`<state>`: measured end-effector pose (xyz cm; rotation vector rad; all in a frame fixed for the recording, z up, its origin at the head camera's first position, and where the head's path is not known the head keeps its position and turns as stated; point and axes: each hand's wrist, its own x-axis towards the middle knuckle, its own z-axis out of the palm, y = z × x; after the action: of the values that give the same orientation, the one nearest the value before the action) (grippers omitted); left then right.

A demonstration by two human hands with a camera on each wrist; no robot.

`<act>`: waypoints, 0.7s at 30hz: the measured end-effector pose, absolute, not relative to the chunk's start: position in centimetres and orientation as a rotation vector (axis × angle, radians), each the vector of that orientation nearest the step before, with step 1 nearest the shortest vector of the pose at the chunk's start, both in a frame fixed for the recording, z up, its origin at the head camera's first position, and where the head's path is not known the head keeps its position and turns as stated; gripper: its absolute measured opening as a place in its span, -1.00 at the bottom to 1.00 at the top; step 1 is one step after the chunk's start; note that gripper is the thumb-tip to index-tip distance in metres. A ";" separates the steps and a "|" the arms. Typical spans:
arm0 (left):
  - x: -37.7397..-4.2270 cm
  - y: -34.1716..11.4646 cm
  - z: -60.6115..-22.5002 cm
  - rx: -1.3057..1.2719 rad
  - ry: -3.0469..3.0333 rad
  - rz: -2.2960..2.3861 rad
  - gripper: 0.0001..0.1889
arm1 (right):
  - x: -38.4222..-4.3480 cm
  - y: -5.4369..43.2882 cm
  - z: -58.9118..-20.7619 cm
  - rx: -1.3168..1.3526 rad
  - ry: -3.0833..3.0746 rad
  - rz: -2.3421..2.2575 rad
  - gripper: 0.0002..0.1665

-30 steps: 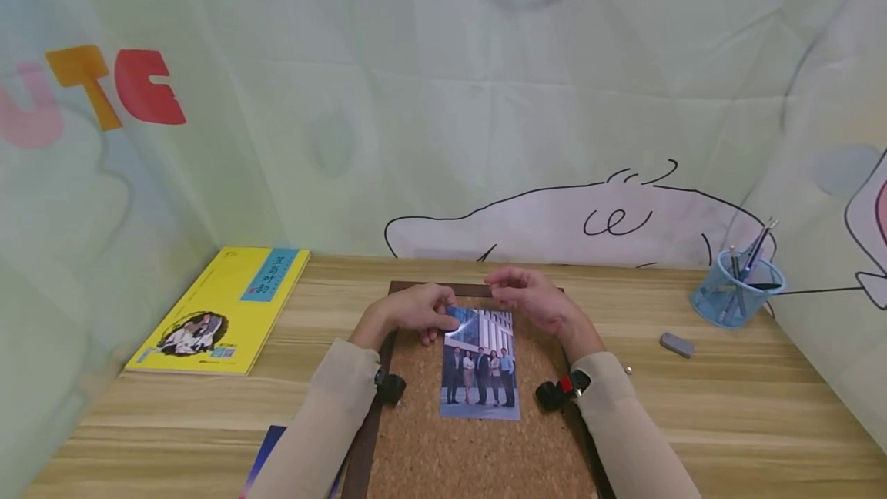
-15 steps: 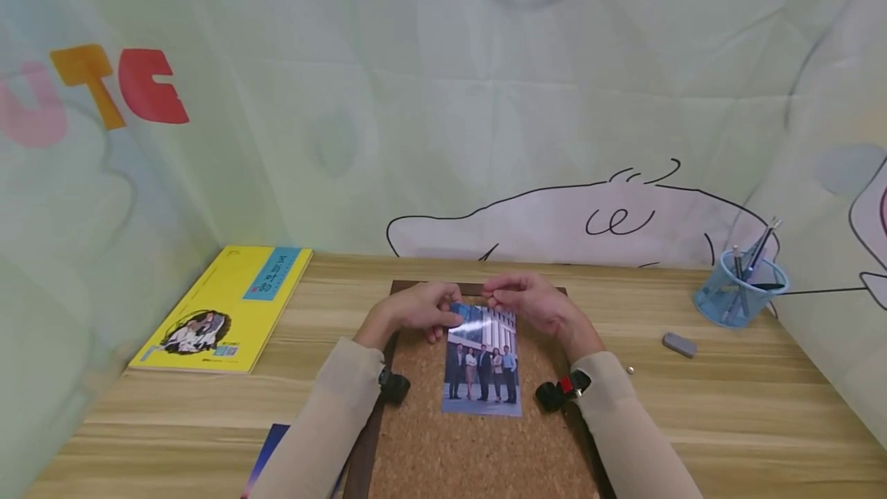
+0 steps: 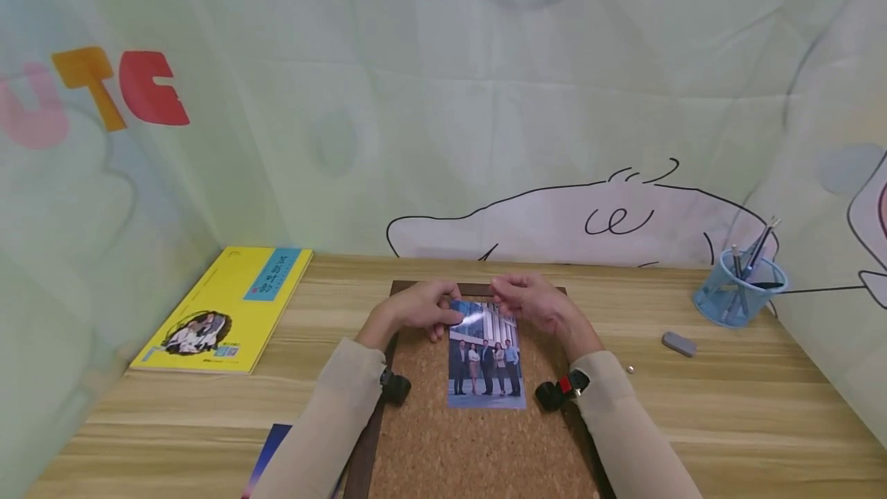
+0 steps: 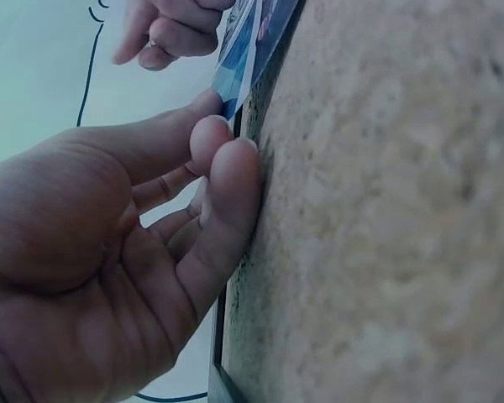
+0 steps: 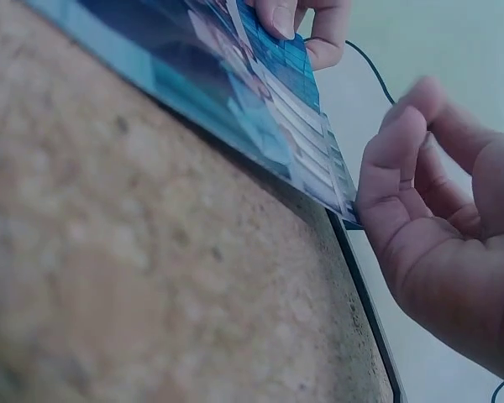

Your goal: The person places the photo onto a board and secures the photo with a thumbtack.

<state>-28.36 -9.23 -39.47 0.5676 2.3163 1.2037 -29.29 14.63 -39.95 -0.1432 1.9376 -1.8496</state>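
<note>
A glossy photo (image 3: 487,364) of several people in front of a tall building lies over a cork board (image 3: 485,453) with a dark frame. My left hand (image 3: 419,308) pinches its upper left corner between thumb and fingers. In the left wrist view, that end of the photo (image 4: 245,63) stands up off the cork. My right hand (image 3: 537,305) is at the upper right corner, thumb and forefinger drawn together. A tiny shiny pin-like thing (image 4: 153,43) shows at its fingertips. In the right wrist view, its curled fingers are right at the photo's edge (image 5: 350,210).
A yellow book (image 3: 222,314) lies at the back left, and a dark blue item (image 3: 269,453) sits partly under my left sleeve. To the right are a blue mesh pen cup (image 3: 738,299), a grey eraser (image 3: 679,343) and a small shiny bead-like thing (image 3: 630,370).
The photo has shifted slightly up the board and to the right, with my left hand keeping its corner. My right hand came in a little, then drew slightly back to the right.
</note>
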 end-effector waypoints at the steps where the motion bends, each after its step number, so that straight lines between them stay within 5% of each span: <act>1: -28.4 -9.2 -39.5 0.567 2.316 1.204 -0.90 | -29.3 14.6 -39.9 -0.146 1.942 -1.842 -0.58; 21: -28.5 -9.0 -39.4 0.505 2.359 1.179 -0.85 | -29.3 14.2 -40.1 -0.324 2.184 -1.531 -0.76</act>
<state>-28.46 -9.05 -39.43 0.5051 2.3594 1.1791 -29.35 14.21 -40.09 -0.3236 2.1842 -1.5307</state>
